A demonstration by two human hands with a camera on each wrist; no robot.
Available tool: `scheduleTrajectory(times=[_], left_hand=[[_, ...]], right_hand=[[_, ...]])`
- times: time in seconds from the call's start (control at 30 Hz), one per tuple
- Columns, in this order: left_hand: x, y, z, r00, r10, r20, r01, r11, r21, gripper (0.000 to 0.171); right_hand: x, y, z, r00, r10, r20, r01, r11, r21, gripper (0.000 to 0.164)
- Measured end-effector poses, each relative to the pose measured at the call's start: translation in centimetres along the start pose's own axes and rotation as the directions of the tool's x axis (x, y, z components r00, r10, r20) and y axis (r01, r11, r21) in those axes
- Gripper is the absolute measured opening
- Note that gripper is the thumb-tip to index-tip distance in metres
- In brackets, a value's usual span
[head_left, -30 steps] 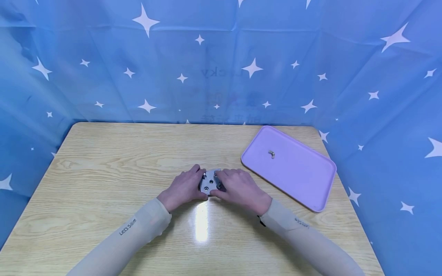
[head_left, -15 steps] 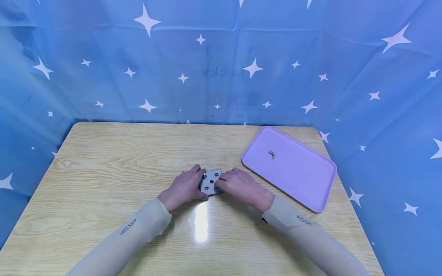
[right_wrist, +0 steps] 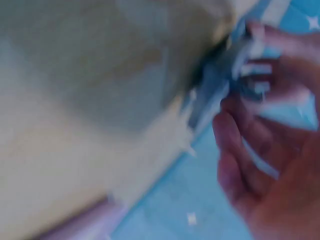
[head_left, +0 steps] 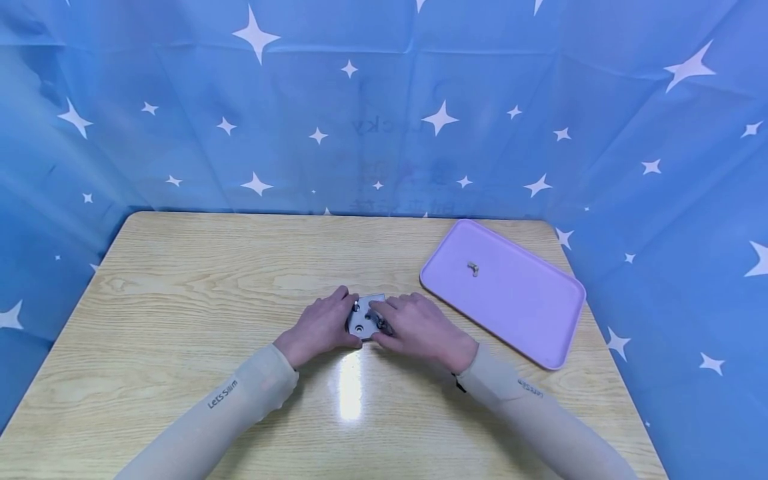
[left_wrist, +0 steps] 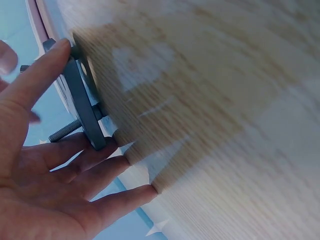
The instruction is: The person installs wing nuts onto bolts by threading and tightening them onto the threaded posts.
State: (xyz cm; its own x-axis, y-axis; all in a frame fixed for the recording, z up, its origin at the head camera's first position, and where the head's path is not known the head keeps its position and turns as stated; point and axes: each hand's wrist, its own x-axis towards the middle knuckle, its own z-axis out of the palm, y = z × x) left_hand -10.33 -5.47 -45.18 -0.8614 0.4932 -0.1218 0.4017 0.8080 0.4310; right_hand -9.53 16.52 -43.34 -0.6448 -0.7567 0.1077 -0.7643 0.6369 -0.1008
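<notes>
A grey metal plate point(head_left: 364, 322) with several holes lies low over the wooden table, between both hands. My left hand point(head_left: 318, 330) grips its left edge, thumb on the near side and fingers on the far side. Threaded bolts point(left_wrist: 65, 131) stick out of the plate's face in the left wrist view. My right hand point(head_left: 423, 330) is at the right side, thumb and index finger around a dark metal piece point(head_left: 382, 325) on the plate. The right wrist view is blurred; there the fingers point(right_wrist: 232, 132) curl beside the grey metal, and I cannot tell the piece's kind.
A purple tray point(head_left: 516, 307) lies at the back right of the table point(head_left: 210, 267). Small brass-coloured pieces point(head_left: 473, 269) sit in it. A blue curtain point(head_left: 384, 107) with white stars hangs behind and beside the table.
My right hand's fingers bunched over the plate's right part half a second ago, then spread again around the dark piece. The left hand and plate stay put.
</notes>
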Motion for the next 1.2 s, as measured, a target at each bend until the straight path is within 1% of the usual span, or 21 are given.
scheduleTrajectory(times=[0.07, 0.13, 0.2, 0.23, 0.3, 0.4, 0.53, 0.6, 0.67, 0.77, 0.9, 0.97, 1.03, 1.1, 1.13, 1.17, 1.2], left_hand=[[0.0, 0.0, 0.0, 1.0, -0.003, 0.006, 0.003, 1.0, 0.003, 0.083], [0.0, 0.0, 0.0, 1.0, -0.005, 0.01, 0.005, 1.0, 0.01, 0.083], [0.0, -0.1, 0.0, 1.0, -0.004, 0.007, 0.004, 1.0, 0.013, 0.084], [0.0, -0.1, 0.1, 1.0, -0.003, 0.005, 0.003, 1.0, 0.015, 0.084], [0.0, -0.1, 0.0, 1.0, -0.001, 0.003, 0.001, 1.0, 0.017, 0.084], [0.0, -0.1, 0.1, 1.0, -0.001, 0.0, 0.001, 1.0, 0.008, 0.084], [0.0, 0.0, 0.0, 1.0, -0.008, 0.002, 0.008, 1.0, 0.001, 0.084], [0.0, 0.0, 0.0, 1.0, -0.009, 0.001, 0.009, 1.0, -0.002, 0.084], [0.1, 0.1, 0.0, 1.0, -0.011, -0.001, 0.011, 1.0, -0.003, 0.084], [0.1, 0.1, 0.1, 1.0, -0.013, 0.002, 0.013, 1.0, -0.008, 0.084], [0.1, 0.1, 0.1, 1.0, -0.018, 0.001, 0.018, 1.0, -0.007, 0.084], [0.0, 0.1, 0.1, 1.0, -0.014, -0.001, 0.014, 1.0, -0.005, 0.085], [0.0, 0.0, 0.2, 1.0, -0.009, -0.002, 0.009, 1.0, -0.007, 0.085], [0.0, 0.0, 0.2, 1.0, -0.004, -0.002, 0.004, 1.0, -0.004, 0.085], [0.0, 0.0, 0.1, 1.0, -0.003, 0.0, 0.003, 1.0, -0.003, 0.085], [0.0, -0.1, 0.1, 1.0, -0.003, 0.002, 0.003, 1.0, -0.005, 0.084], [0.0, -0.1, 0.1, 1.0, -0.005, 0.004, 0.005, 1.0, -0.005, 0.084]], right_hand=[[-0.3, 0.5, -0.8, 0.996, -0.074, 0.057, 0.075, 0.997, -0.016, 0.045], [-0.4, 1.0, -1.4, 0.983, -0.144, 0.115, 0.15, 0.988, -0.04, 0.046], [-0.6, 1.2, -1.7, 0.969, -0.194, 0.15, 0.207, 0.975, -0.074, 0.047], [-0.6, 1.3, -1.7, 0.965, -0.205, 0.162, 0.222, 0.97, -0.097, 0.047], [-0.5, 1.2, -1.6, 0.961, -0.22, 0.166, 0.242, 0.962, -0.124, 0.043], [-0.3, 1.2, -1.3, 0.962, -0.238, 0.132, 0.256, 0.956, -0.145, 0.035], [0.0, 1.0, -0.8, 0.969, -0.241, 0.057, 0.247, 0.954, -0.172, 0.021], [0.2, 0.9, -0.5, 0.973, -0.227, 0.033, 0.229, 0.954, -0.192, 0.014], [0.4, 0.6, -0.2, 0.98, -0.197, 0.017, 0.196, 0.961, -0.193, 0.008], [0.7, 0.2, 0.3, 0.994, -0.111, -0.004, 0.109, 0.982, -0.153, 0.004], [0.8, -0.5, 1.0, 0.999, 0.005, -0.049, -0.008, 0.998, -0.056, 0.01], [0.6, -0.6, 1.2, 0.998, 0.031, -0.062, -0.033, 0.999, -0.025, 0.011], [0.3, -0.4, 1.0, 0.997, 0.051, -0.063, -0.053, 0.998, -0.024, 0.023], [-0.1, -0.1, 0.6, 0.997, 0.051, -0.053, -0.053, 0.998, -0.036, 0.039], [-0.3, 0.2, 0.2, 0.999, 0.036, -0.041, -0.038, 0.998, -0.053, 0.047], [-0.5, 0.4, -0.2, 1.0, 0.018, -0.026, -0.02, 0.997, -0.069, 0.051], [-0.7, 0.7, -0.6, 1.0, -0.01, -0.008, 0.009, 0.996, -0.089, 0.051]])
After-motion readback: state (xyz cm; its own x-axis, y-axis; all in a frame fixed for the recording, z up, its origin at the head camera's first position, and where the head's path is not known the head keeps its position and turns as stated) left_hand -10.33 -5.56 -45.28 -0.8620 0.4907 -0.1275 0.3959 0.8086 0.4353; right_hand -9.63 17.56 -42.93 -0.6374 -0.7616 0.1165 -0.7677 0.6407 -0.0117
